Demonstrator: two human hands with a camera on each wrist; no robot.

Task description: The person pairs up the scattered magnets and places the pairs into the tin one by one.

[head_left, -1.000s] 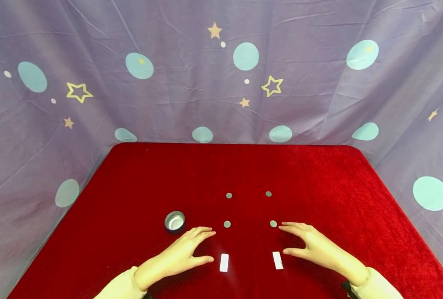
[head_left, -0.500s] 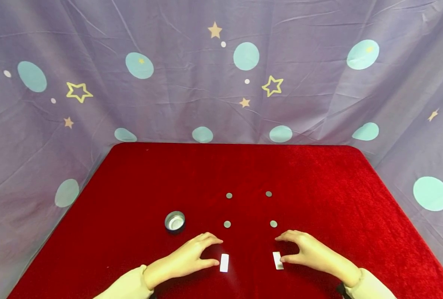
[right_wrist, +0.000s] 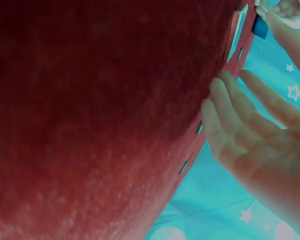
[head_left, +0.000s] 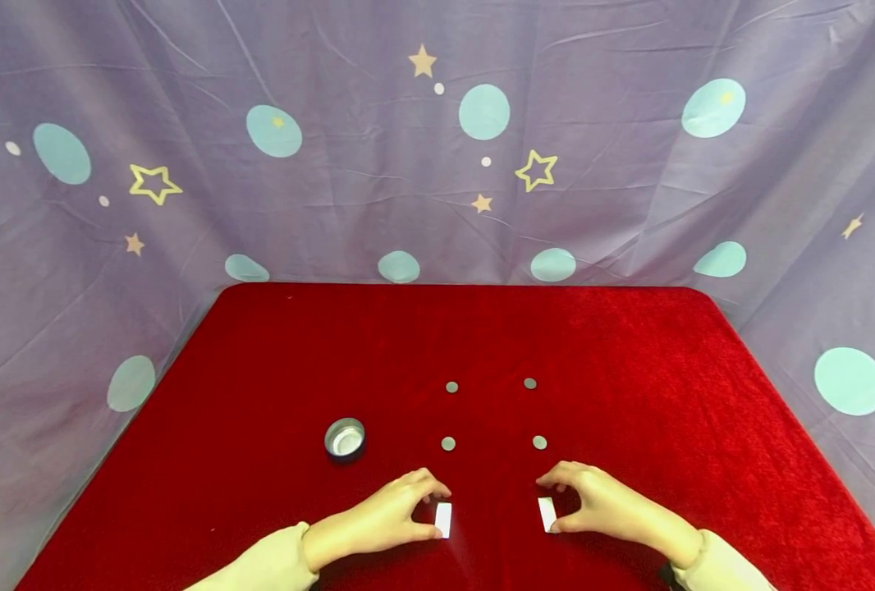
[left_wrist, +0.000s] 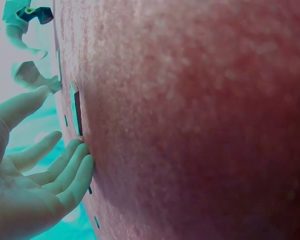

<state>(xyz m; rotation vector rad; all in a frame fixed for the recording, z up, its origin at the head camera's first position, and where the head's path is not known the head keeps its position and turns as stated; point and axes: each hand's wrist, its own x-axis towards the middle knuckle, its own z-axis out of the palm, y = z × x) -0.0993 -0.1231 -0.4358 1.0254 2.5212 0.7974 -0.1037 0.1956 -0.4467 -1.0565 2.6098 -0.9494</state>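
Note:
A small flat white rectangular piece lies on the red cloth by my left hand. My left thumb tip is right at its near end, with the fingers arched over the far end and spread apart from the thumb. To the right, a second white rectangular piece lies slightly turned. My right hand reaches over it, thumb at its near corner and fingers curving past its far end. Both wrist views show a gap between thumb and fingers around each thin piece: the left one and the right one.
Several flat grey discs, such as the near left disc and the near right disc, lie beyond the hands. A round dark container with a silvery inside stands at left. A patterned curtain hangs behind the red-covered table.
Both hands have come nearer to me and inward, toward the two white pieces. Their thumbs and fingers have drawn somewhat closer together. The pieces, discs and container have stayed in place.

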